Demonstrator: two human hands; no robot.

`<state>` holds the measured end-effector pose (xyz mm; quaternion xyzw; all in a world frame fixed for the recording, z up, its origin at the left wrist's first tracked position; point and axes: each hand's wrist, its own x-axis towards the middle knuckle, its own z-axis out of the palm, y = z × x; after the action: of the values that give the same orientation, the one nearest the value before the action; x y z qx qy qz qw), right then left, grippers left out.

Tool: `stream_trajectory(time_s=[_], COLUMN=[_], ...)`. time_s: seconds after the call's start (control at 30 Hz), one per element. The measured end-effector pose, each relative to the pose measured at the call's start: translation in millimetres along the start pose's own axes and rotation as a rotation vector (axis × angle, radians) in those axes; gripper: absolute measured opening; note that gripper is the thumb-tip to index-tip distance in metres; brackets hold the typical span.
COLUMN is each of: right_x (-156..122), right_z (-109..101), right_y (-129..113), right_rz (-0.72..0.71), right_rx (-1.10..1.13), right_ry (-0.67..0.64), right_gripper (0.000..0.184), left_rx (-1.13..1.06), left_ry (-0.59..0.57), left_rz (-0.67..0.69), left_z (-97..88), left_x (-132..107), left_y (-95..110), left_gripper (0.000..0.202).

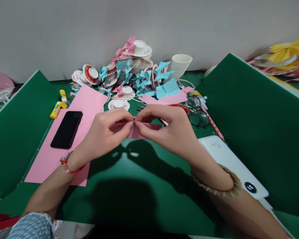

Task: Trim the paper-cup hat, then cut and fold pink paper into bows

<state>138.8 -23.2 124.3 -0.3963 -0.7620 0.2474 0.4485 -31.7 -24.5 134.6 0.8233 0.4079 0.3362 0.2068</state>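
Observation:
Thumb and fingertips of my left hand [108, 131] pinch the middle of a pink paper strip [134, 132]. My right hand [168, 127] pinches the same strip right beside it, the two sets of fingertips nearly touching. Both hands are raised above the green table [124, 169], where their shadow falls. The ends of the strip stick out behind the fingers, and the hands hide much of it. Just beyond the fingers lie red-handled scissors [180, 108], partly covered by my right hand, and a white paper rosette [119, 105].
Pink sheets [43, 159] with a black phone [66, 130] and glue sticks [56, 110] lie left. Behind are decorated paper cups [139, 49], stacked white cups [180, 63] and blue paper [168, 89]. Glasses [199, 119] and a white power bank [233, 166] lie right. Green partitions [259, 122] flank the table.

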Motion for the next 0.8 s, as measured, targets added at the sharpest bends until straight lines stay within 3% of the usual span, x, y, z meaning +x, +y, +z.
stream_trajectory(time_s=[0.17,0.33,0.57,0.63,0.8], right_x=[0.1,2.9,5.3,4.3,1.1], right_z=[0.5,-6.8,-14.8,-11.2,-3.1], right_y=[-1.7,2.1,8.9,6.4,1.9], right_rz=[0.011,0.037,0.035,0.001,0.0], right_rx=[0.018,0.052,-0.043,-0.033,-0.014], right_ry=[-0.035,-0.008,0.166,0.11,-0.043], right_gripper=[0.011,0.013,0.008,0.003,0.011], left_rx=[-0.024,-0.046,-0.105,-0.136,-0.149], left_ry=[-0.025,0.052,0.162,0.142,0.081], left_rz=[0.011,-0.044,-0.118,-0.143,-0.127], left_z=[-0.9,-9.4,-11.3,-6.8,1.3], left_x=[0.0,-1.7,-3.4,-2.7,-0.4], left_y=[-0.9,-2.9,-12.0,-10.1,-2.0], left_gripper=[0.013,0.014,0.01,0.01,0.012])
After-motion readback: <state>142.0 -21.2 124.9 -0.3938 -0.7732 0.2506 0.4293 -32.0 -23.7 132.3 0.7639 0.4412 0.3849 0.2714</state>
